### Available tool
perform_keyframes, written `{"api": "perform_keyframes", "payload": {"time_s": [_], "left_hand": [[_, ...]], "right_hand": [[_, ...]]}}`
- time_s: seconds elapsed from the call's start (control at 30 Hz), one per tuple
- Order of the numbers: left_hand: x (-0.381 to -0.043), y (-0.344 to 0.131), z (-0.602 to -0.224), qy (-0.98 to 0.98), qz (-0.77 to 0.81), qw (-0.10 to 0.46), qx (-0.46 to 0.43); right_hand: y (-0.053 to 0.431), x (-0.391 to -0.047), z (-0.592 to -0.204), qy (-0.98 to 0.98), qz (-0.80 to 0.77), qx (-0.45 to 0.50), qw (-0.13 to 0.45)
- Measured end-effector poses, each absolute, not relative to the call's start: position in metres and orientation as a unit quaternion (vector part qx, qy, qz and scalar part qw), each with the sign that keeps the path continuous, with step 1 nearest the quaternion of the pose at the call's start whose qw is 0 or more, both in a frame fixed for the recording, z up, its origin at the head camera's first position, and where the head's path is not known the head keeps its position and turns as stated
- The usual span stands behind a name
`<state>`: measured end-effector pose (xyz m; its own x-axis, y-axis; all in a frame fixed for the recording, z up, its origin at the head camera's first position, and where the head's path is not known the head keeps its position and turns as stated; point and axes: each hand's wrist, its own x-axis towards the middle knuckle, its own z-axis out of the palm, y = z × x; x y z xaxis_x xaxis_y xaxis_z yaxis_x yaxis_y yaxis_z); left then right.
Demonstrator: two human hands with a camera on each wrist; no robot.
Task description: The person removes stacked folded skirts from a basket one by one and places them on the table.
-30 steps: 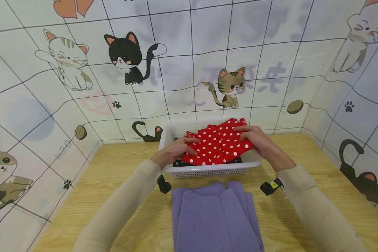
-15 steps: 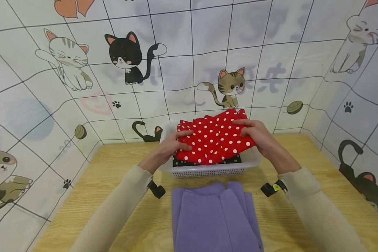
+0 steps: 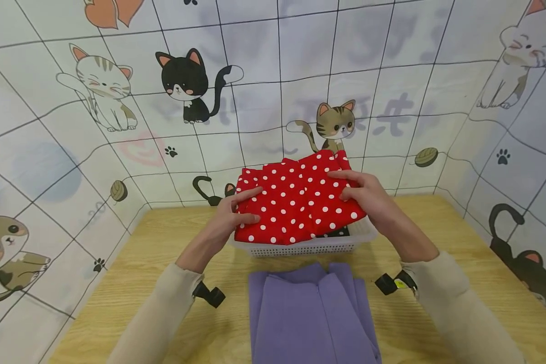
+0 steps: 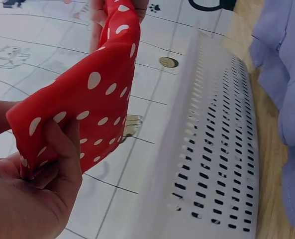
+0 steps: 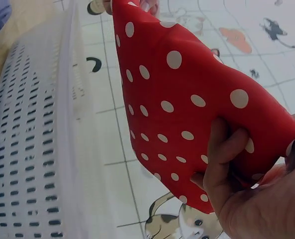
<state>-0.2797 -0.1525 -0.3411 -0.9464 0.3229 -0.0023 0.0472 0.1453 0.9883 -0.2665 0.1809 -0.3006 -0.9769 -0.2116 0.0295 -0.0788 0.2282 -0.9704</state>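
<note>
A folded red cloth with white polka dots (image 3: 291, 202) is held up over the white plastic basket (image 3: 300, 249), hiding most of its inside. My left hand (image 3: 225, 220) grips the cloth's left end between thumb and fingers, as the left wrist view also shows with the red cloth (image 4: 87, 99). At the opposite end, my right hand (image 3: 368, 199) pinches the cloth; its curled fingers (image 5: 222, 159) show in the right wrist view. Below the cloth, a strip of black fabric with pale dots (image 3: 338, 233) lies in the basket. What kind of garment the red cloth is, I cannot tell.
Folded purple fabric (image 3: 305, 318) lies on the wooden table (image 3: 177, 237) in front of the basket. Behind the basket and at both sides rise walls covered in a cat-patterned sheet (image 3: 259, 116). Small black cameras sit on both wrists.
Both hands have lifted the red polka-dot cloth from the basket, raising it toward me and slightly left. The left hand has moved left, so the cloth is spread wider.
</note>
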Motion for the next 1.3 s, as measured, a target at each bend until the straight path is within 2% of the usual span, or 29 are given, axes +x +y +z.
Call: {"api": "perform_keyframes", "payload": {"time_s": [0.53, 0.83, 0.97, 1.3], "left_hand": [[-0.248, -0.209, -0.340, 0.750, 0.646, 0.083, 0.114], [-0.241, -0.249, -0.348, 0.749, 0.654, 0.072, 0.080], [-0.237, -0.266, -0.352, 0.747, 0.659, 0.071, 0.057], [-0.237, -0.298, -0.364, 0.733, 0.678, 0.046, 0.035]], "right_hand": [[0.133, -0.256, -0.304, 0.798, -0.577, -0.167, 0.049], [0.093, -0.258, -0.313, 0.797, -0.568, -0.186, 0.089], [0.073, -0.263, -0.318, 0.801, -0.555, -0.205, 0.090], [0.033, -0.278, -0.336, 0.799, -0.560, -0.187, 0.117]]}}
